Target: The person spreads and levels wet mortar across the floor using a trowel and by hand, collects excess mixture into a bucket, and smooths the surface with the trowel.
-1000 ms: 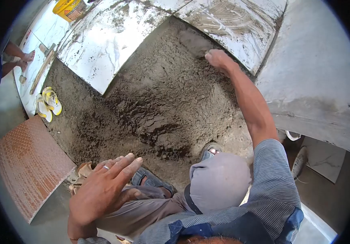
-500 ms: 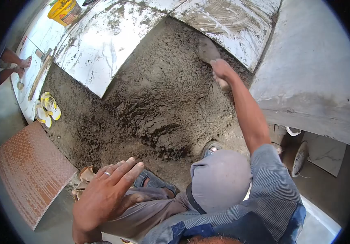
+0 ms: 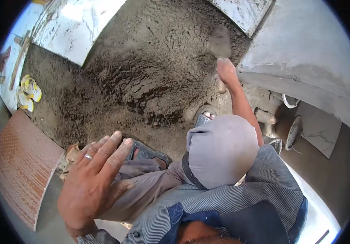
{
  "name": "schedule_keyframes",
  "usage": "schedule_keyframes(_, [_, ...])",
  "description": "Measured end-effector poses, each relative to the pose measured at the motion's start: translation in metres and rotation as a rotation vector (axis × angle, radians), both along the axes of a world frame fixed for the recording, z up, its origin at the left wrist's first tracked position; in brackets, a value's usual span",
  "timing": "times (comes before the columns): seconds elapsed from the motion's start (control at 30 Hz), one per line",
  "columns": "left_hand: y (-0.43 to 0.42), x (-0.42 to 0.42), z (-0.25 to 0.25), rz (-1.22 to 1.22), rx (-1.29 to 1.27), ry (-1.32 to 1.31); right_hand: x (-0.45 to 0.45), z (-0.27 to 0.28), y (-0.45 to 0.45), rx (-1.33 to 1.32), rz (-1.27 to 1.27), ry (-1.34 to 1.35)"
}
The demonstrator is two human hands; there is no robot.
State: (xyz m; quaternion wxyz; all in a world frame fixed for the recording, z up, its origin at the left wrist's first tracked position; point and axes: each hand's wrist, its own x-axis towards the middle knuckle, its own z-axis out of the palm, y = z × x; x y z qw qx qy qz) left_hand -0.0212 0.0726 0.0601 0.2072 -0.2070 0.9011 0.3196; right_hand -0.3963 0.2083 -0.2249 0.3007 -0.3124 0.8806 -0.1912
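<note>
My right hand (image 3: 226,71) is wrapped round the handle of a trowel (image 3: 219,42), whose blade is smeared by motion. The blade is over the grey-brown mortar bed (image 3: 150,77), near its right side; I cannot tell whether it touches. My left hand (image 3: 91,183), with a ring on one finger, is held out over my left leg, fingers stretched and holding nothing. White marbled tiles border the mortar: one at upper left (image 3: 73,34), another at upper right (image 3: 244,12). Loose, crumbly mortar is heaped in front of my sandalled feet.
A grey ledge (image 3: 305,57) stands close on the right. At left are yellow-and-white flip-flops (image 3: 29,92), a long wooden-handled tool (image 3: 20,61) and a brown tile with a ridged back (image 3: 26,166). Another person's foot (image 3: 4,59) is blurred at the left edge.
The view has shifted forward-down, dropping the yellow bucket from sight. My right hand has drawn the trowel closer to me, away from the upper-right tile's edge. My left hand stays open.
</note>
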Motion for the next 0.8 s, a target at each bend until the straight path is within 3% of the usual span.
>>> schedule_keyframes(0.07, [0.000, 0.002, -0.002, 0.017, -0.005, 0.003, 0.005, 0.006, 0.001, -0.134, -0.496, -0.408])
schedule_keyframes(0.13, [0.000, 0.006, -0.003, 0.024, 0.000, -0.019, 0.015, 0.019, 0.017, -0.155, -0.509, -0.563])
schedule_keyframes(0.2, [0.000, 0.005, -0.005, -0.018, -0.036, -0.006, 0.022, 0.025, 0.038, 0.078, -0.122, -0.756])
schedule_keyframes(0.23, [-0.001, 0.005, -0.007, -0.018, -0.027, 0.019, 0.028, 0.020, 0.045, 0.080, -0.122, -0.767])
schedule_keyframes(0.3, [0.000, 0.001, -0.006, -0.030, -0.024, 0.016, 0.042, 0.014, 0.060, 0.052, 0.410, -0.561])
schedule_keyframes(0.33, [-0.001, 0.000, -0.006, -0.039, -0.030, 0.026, 0.042, 0.020, 0.065, 0.051, 0.409, -0.563])
schedule_keyframes(0.4, [0.000, 0.000, -0.006, -0.040, -0.032, 0.019, 0.043, 0.048, 0.062, 0.254, 0.665, -0.496])
schedule_keyframes(0.47, [0.000, -0.001, -0.007, -0.040, -0.034, 0.012, 0.046, 0.048, 0.059, 0.280, 0.682, -0.437])
schedule_keyframes(0.53, [0.001, -0.004, -0.008, -0.047, -0.035, -0.027, 0.059, 0.053, 0.048, 0.069, 0.499, -0.389])
schedule_keyframes(0.57, [0.001, -0.006, -0.009, -0.059, -0.032, -0.017, 0.058, 0.050, 0.040, 0.232, 0.484, -0.531])
schedule_keyframes(0.6, [0.001, -0.007, -0.010, -0.050, -0.037, -0.021, 0.053, 0.047, 0.042, 0.236, 0.470, -0.526])
schedule_keyframes(0.7, [0.003, -0.008, -0.009, -0.013, -0.034, -0.043, 0.050, 0.058, 0.050, 0.320, 0.743, -0.495])
schedule_keyframes(0.8, [0.003, -0.010, -0.008, 0.007, -0.034, -0.049, 0.042, 0.069, 0.046, 0.445, 0.725, -0.601])
